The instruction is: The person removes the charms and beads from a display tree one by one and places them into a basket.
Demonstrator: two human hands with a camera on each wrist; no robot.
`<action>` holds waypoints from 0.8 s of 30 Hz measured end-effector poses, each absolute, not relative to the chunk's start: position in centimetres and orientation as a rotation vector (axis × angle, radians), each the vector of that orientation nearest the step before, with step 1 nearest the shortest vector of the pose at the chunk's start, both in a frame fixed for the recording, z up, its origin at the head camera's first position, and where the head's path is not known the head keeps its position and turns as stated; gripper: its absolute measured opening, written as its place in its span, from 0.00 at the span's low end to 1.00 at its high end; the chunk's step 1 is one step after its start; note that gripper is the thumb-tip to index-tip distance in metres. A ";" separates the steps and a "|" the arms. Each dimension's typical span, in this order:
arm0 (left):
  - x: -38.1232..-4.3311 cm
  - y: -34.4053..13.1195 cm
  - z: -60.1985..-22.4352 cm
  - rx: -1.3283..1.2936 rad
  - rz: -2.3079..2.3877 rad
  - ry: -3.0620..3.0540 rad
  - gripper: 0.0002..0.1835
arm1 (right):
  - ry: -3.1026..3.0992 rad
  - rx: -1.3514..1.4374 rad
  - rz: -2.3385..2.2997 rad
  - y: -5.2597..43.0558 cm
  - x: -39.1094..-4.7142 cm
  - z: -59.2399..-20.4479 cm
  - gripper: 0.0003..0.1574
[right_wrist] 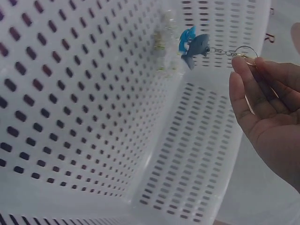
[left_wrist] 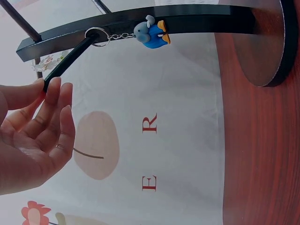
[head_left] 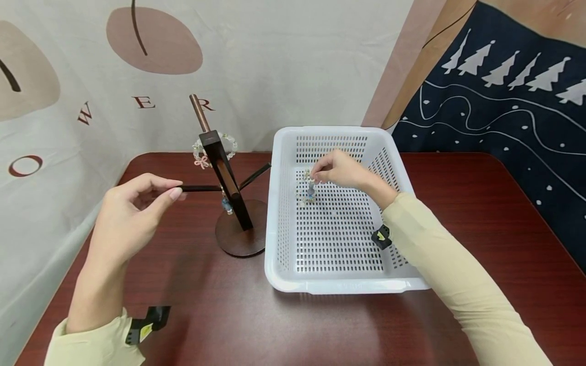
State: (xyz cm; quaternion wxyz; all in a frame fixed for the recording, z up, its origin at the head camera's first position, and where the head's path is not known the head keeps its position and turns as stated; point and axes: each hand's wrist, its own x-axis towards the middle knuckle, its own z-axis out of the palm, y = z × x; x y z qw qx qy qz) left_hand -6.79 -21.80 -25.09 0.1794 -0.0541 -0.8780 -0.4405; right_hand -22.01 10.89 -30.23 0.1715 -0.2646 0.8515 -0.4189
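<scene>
Shark keychain (right_wrist: 194, 45) dangles by its ring from the right hand's (head_left: 341, 170) pinching fingertips, inside the white basket (head_left: 279, 213) at right. Left hand (head_left: 130, 213) pinches a peg tip of the dark stand (head_left: 229, 178), likely steadying it; an elephant keychain (left_wrist: 151, 33) hangs there. Reddish tabletop (head_left: 458, 203), printed cloth backdrop (head_left: 68, 76).

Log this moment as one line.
left hand: pinches stand arm | right hand: pinches shark keychain ring inside white basket
</scene>
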 end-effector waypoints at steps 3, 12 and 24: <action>-6.8 -21.8 -25.1 -0.158 -1.248 -2.480 0.05 | 2.413 -0.770 -1.166 10.9 -22.0 -30.6 0.08; -6.8 -21.7 -25.0 -0.153 -1.225 -2.487 0.07 | 2.410 -0.754 -1.110 10.9 -22.1 -31.1 0.07; -6.7 -21.7 -24.9 -0.139 -1.228 -2.499 0.08 | 2.339 -0.739 -1.203 10.7 -22.1 -31.4 0.09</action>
